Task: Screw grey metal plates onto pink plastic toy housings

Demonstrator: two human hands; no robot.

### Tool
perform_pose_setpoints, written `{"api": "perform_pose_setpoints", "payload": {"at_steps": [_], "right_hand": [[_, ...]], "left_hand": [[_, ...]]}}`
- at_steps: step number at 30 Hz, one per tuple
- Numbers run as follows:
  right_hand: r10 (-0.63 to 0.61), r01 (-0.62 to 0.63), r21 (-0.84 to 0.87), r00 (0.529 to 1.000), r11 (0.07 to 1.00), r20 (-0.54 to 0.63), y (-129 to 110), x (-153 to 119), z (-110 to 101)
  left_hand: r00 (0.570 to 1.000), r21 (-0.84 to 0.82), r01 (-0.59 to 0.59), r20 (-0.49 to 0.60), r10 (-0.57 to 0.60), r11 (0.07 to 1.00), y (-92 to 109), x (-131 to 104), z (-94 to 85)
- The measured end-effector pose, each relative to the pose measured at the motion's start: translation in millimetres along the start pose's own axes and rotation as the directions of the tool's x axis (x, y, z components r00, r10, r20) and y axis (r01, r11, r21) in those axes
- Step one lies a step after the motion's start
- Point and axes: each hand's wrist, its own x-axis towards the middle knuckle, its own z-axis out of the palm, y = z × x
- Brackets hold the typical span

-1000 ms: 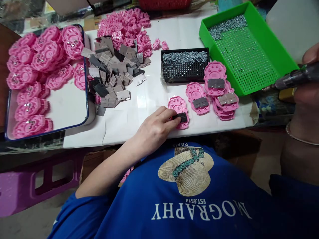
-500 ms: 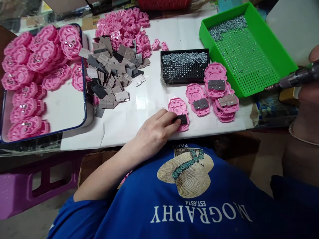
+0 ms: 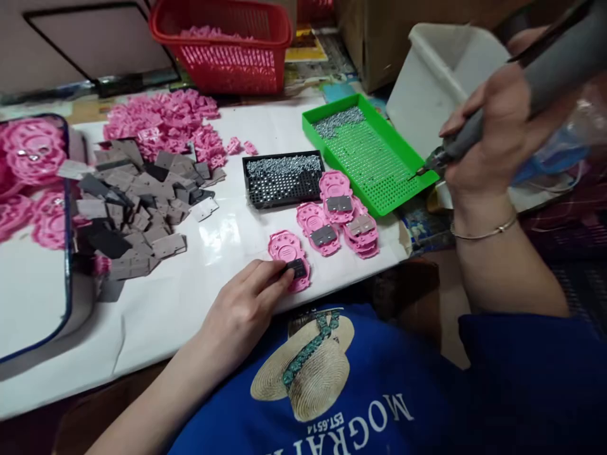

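The left hand [image 3: 244, 300] rests on the white tabletop [image 3: 227, 240] at its near edge, its fingers [image 3: 272, 278] pressed down on a small dark plate [image 3: 296, 268] that sits on the lower end of a pink housing [image 3: 288, 251], holding the two together against the surface. The right hand [image 3: 493, 133] is raised well off to the right, fingers closed around the grey barrel of an electric screwdriver [image 3: 516, 95] whose tip [image 3: 420, 172] hangs just over the near corner of the green tray [image 3: 374, 158] (screws are heaped at the tray's far end and stand in its perforated floor). By the look of it, the step in hand is fixing the plate to the housing: the part is seated and steadied, the driver apparently loading or about to load a screw. The next move would call for bringing the tip across to the plate's screw hole, square to it, while the left fingers keep the plate from shifting. Just beyond the housing lie more pink housings with plates [image 3: 339, 218] and a black screw tray [image 3: 283, 180]; a heap of grey plates [image 3: 137, 208] lies to the left.
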Motion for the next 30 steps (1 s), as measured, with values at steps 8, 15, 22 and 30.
{"api": "perform_pose_setpoints", "payload": {"at_steps": [8, 15, 22, 30], "right_hand": [[-0.044, 0.038, -0.082, 0.996, 0.996, -0.074, 23.0, 1.7, -2.4], [-0.025, 0.0, -0.205, 0.992, 0.979, -0.12, 28.1, 1.4, -4.8], [0.041, -0.054, -0.192, 0.997, 0.98, -0.072, 32.6, -5.1, -9.1], [0.093, -0.103, -0.3, 0.995, 0.948, -0.046, 28.8, -6.8, -11.3]], "left_hand": [[1.0, 0.0, -0.004, 0.003, 0.004, 1.0, -0.5, -2.5, 2.4], [1.0, -0.034, -0.01, -0.014, 0.009, 0.999, -2.6, -4.7, 4.2], [1.0, -0.028, -0.012, -0.018, 0.012, 1.0, -3.0, -4.6, 4.2], [1.0, -0.022, -0.007, -0.005, 0.007, 1.0, -1.5, -4.1, 2.6]]}}
